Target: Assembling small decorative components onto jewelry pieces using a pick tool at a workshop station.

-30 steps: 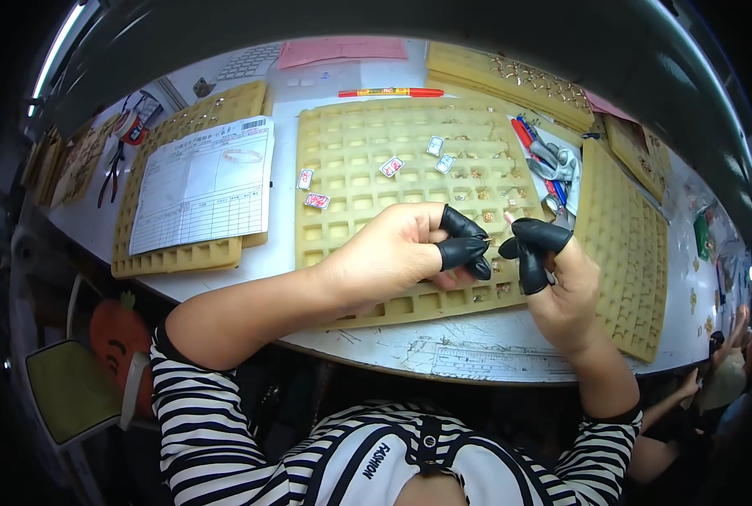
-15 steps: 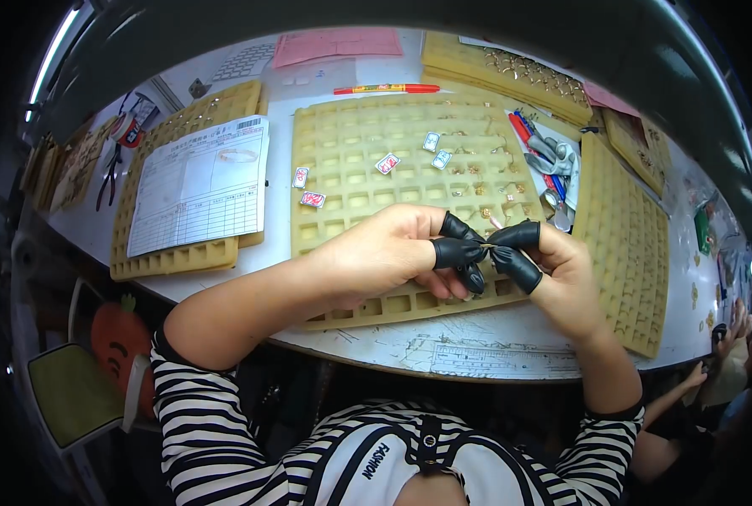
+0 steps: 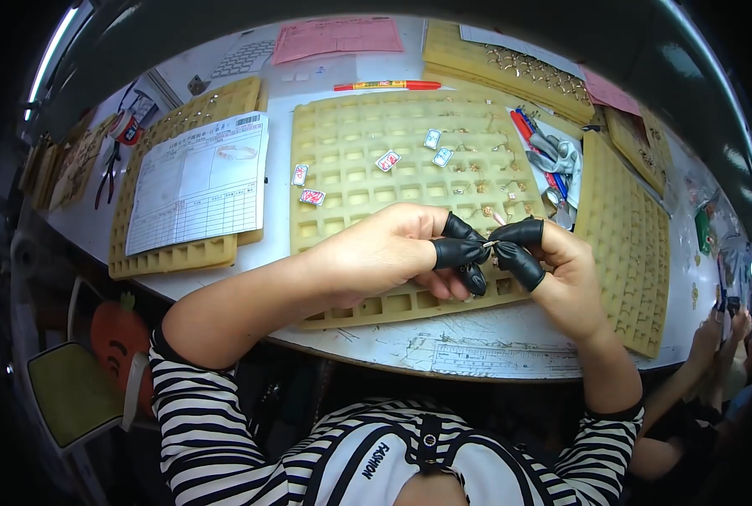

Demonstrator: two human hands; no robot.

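Both hands meet above the right front part of a yellowish compartment tray (image 3: 355, 314). My left hand (image 3: 409, 244), black finger cots on its fingertips, pinches with thumb and forefinger. Facing it, my right hand (image 3: 553, 263) pinches too, also in black finger cots. Between the fingertips shows a thin gold-coloured piece (image 3: 491, 244), mostly covered, so its exact kind cannot be made out. Small gold jewelry pieces (image 3: 479, 187) lie in the tray's right-hand compartments. Several small labels, among them a red-marked one (image 3: 387, 161), rest on the tray.
A printed sheet (image 3: 194, 190) lies on another tray at left, with pliers (image 3: 107, 175) beyond it. A red marker (image 3: 388, 85) lies behind the middle tray. Pens and tools fill a white container (image 3: 553, 156); another compartment tray (image 3: 625, 244) stands at right. Another person's hands (image 3: 722, 329) show far right.
My fingertips have shifted slightly around the small piece, the right ones a little upward. The other person's hands at far right have moved. The trays and labels stay in place.
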